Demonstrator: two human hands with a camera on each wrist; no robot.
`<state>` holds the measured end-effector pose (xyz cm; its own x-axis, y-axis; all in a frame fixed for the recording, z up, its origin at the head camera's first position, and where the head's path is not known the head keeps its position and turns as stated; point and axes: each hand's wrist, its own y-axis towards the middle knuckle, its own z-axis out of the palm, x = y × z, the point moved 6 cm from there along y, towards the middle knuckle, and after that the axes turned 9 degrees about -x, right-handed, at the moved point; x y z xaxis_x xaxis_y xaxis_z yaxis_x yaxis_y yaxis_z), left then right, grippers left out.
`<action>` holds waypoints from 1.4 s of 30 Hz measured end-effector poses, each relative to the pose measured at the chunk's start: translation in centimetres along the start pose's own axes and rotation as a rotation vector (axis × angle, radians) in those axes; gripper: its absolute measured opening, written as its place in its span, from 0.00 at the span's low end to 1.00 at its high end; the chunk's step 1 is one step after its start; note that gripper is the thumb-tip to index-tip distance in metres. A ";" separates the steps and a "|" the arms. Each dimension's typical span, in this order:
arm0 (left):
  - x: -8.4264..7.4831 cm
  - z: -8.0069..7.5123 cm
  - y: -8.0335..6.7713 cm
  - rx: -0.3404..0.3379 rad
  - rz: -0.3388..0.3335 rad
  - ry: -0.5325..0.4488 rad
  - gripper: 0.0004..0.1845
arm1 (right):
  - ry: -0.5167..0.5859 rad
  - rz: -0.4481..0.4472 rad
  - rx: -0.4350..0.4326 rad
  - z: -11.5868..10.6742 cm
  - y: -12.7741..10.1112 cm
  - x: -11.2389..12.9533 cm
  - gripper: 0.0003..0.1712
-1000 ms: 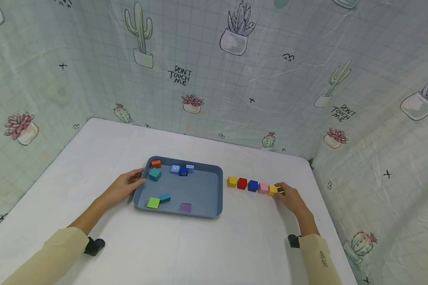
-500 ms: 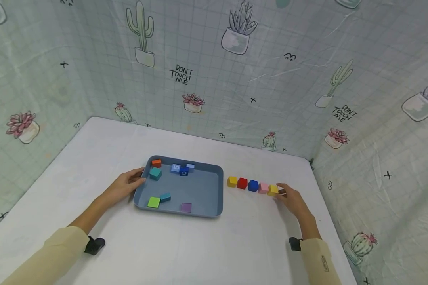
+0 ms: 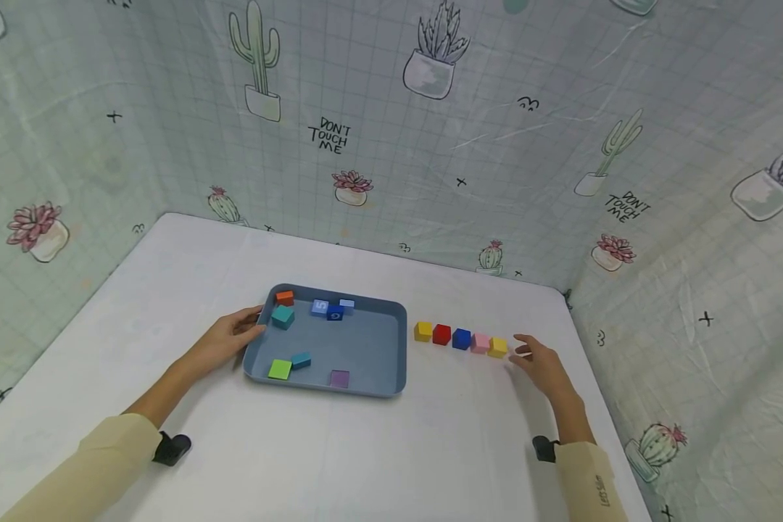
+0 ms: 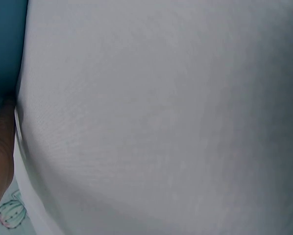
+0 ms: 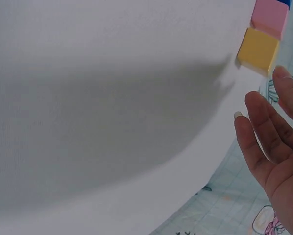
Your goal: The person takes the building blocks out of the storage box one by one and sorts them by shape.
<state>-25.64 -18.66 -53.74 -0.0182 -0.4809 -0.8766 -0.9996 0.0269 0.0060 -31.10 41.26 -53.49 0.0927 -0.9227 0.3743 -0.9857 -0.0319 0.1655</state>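
Table (image 3: pixel 378 449): a white-covered surface walled on three sides by a cactus-print cloth backdrop (image 3: pixel 391 130); it carries everything here.
Tray (image 3: pixel 391 377): a blue-grey tray sits mid-table, a little towards the left edge, its long side parallel to the front edge; it serves as the store of loose blocks.
Left hand (image 3: pixel 225 341): it rests against the tray's left rim with the fingers curled loosely at the rim, seemingly steadying the tray; whether it truly grips the rim I cannot tell. The left wrist view shows only a sliver of skin beside the tray wall.
Right hand (image 3: pixel 540 362): open and empty, fingers relaxed and spread, hovering just right of the row's end; in the right wrist view the fingertips (image 5: pixel 254 122) stand clear of the last block.
Row of blocks: five cubes lie in a straight line between the tray and the table's right edge, touching or nearly so, which looks like deliberate lining-up: yellow block (image 3: pixel 423 331), red block (image 3: pixel 441 334), blue block (image 3: pixel 460 338), pink block (image 3: pixel 480 342), and the end yellow block (image 3: pixel 498 347), nearest the right hand.
Blocks in the tray: scattered, not ordered. Orange block (image 3: pixel 284 297) and teal block (image 3: pixel 283 317) sit at the far left corner; two lettered blue blocks (image 3: pixel 327 310) lie along the far rim; green block (image 3: pixel 280 370), small teal block (image 3: pixel 301 360) and purple block (image 3: pixel 339 378) lie near the front rim.
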 end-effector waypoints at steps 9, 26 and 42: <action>-0.1 0.0 0.0 0.000 0.008 -0.009 0.34 | 0.014 -0.070 -0.066 1.5 1.4 -0.2 0.27; -0.1 -0.1 0.2 -0.007 0.007 0.009 0.34 | 0.065 -0.016 -0.009 1.2 1.4 4.4 0.27; 0.1 -0.1 0.0 -0.002 0.003 -0.007 0.34 | 0.220 0.023 0.056 -0.5 0.7 12.4 0.27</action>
<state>-25.67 -18.79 -53.79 -0.0210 -0.4749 -0.8798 -0.9996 0.0262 0.0097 -30.57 30.02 -48.27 0.0925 -0.8175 0.5684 -0.9936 -0.0389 0.1058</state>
